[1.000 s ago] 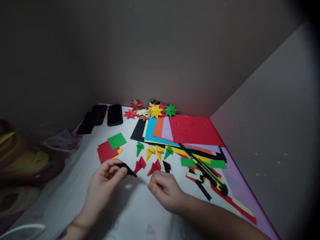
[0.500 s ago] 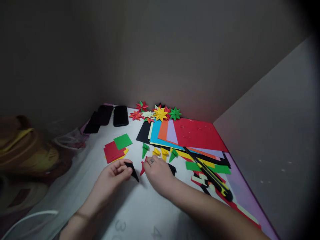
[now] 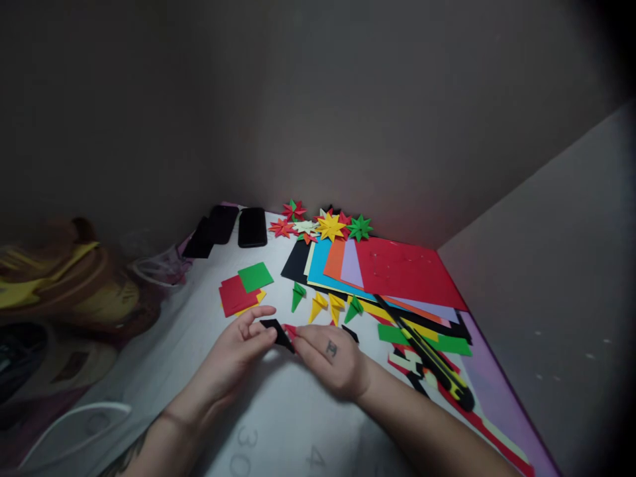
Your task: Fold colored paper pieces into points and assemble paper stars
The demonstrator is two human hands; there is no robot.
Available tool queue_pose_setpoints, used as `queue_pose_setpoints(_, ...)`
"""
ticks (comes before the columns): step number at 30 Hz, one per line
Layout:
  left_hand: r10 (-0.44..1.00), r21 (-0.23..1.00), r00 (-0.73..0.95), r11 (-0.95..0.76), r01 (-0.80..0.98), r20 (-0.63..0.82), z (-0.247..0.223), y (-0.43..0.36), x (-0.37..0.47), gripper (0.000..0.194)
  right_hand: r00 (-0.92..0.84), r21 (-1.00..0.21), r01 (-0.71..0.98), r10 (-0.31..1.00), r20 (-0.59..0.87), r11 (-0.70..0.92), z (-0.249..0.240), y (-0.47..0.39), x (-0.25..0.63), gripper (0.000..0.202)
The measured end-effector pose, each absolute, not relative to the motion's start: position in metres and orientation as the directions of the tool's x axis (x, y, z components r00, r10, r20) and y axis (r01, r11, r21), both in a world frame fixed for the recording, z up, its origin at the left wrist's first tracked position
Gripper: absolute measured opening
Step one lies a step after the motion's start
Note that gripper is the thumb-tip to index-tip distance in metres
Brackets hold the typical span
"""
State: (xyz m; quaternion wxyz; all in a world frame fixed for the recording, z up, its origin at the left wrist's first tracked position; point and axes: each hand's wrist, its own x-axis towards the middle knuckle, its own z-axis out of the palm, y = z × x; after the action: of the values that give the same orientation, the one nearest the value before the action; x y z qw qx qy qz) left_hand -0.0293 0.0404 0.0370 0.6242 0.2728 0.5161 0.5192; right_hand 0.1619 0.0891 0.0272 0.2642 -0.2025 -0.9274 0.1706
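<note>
My left hand [image 3: 248, 344] pinches a folded black paper piece [image 3: 279, 334] between thumb and fingers, its index finger lifted. Against that piece, my right hand [image 3: 330, 358] holds a folded red paper piece [image 3: 289, 330] at its fingertips. Beyond my hands lie folded green [image 3: 298, 297] and yellow [image 3: 318, 307] pieces, with another green one [image 3: 354, 309] to their right. Part of a black piece [image 3: 352, 333] shows behind my right hand. Red [image 3: 238, 296] and green squares [image 3: 256, 277] are stacked to the left.
Coloured paper sheets [image 3: 407, 265] and paper stars [image 3: 330, 226] lie at the back. A yellow-black cutter [image 3: 437, 364] rests over paper strips and scraps at the right. Two dark phone-like objects, one here [image 3: 252, 227], lie back left. A brown-yellow bag [image 3: 99, 285] stands far left.
My right hand has lifted a red piece from the table and brought it to the black piece in my left hand. The view has shifted slightly left.
</note>
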Motion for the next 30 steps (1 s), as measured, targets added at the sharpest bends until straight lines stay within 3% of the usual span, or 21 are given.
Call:
queue_pose_setpoints(6,0.921,0.886,-0.053,0.353,-0.301,-0.386,0.036,0.038,-0.021,0.043,-0.736,-0.55,0.102,0.434,0.519,0.829,0.028,0.081,0.157,0.026)
queue_pose_setpoints(9,0.93,0.916,-0.106,0.32,-0.242,-0.353,0.036,0.037,-0.018,0.043,-0.572,-0.689,0.103,0.61,0.549,0.718,0.026,0.076,0.15,0.02)
queue_pose_setpoints(11,0.932,0.928,-0.121,0.314,-0.198,-0.341,0.038,0.036,-0.016,0.044,-0.451,-0.842,0.127,0.787,0.422,0.524,0.024,0.074,0.144,0.013)
queue_pose_setpoints(13,0.932,0.93,-0.111,0.325,-0.17,-0.346,0.041,0.035,-0.014,0.043,-0.384,-0.959,0.106,0.9,0.204,0.263,0.021,0.075,0.138,0.009)
queue_pose_setpoints(15,0.931,0.928,-0.094,0.335,-0.161,-0.352,0.043,0.035,-0.013,0.04,-0.41,-0.998,0.059,0.912,0.004,0.031,0.019,0.079,0.136,0.011)
queue_pose_setpoints(17,0.933,0.935,-0.114,0.324,-0.146,-0.341,0.043,0.036,-0.014,0.036,-0.428,-0.995,0.049,0.898,-0.099,-0.087,0.019,0.086,0.138,0.013)
queue_pose_setpoints(21,0.937,0.958,-0.201,0.277,-0.073,-0.286,0.044,0.037,-0.018,0.028,-0.346,-0.994,0.07,0.932,-0.108,-0.089,0.021,0.098,0.147,0.012)
queue_pose_setpoints(26,0.963,0.964,-0.08,0.261,0.042,-0.257,0.044,0.033,-0.014,0.027,-0.391,-0.981,0.191,0.919,-0.051,0.027,0.021,0.1,0.153,0.015)
queue_pose_setpoints(30,0.968,0.965,-0.1,0.24,0.101,-0.23,0.042,0.029,-0.009,0.034,-0.389,-0.965,0.244,0.921,-0.009,0.093,0.019,0.097,0.152,0.011)
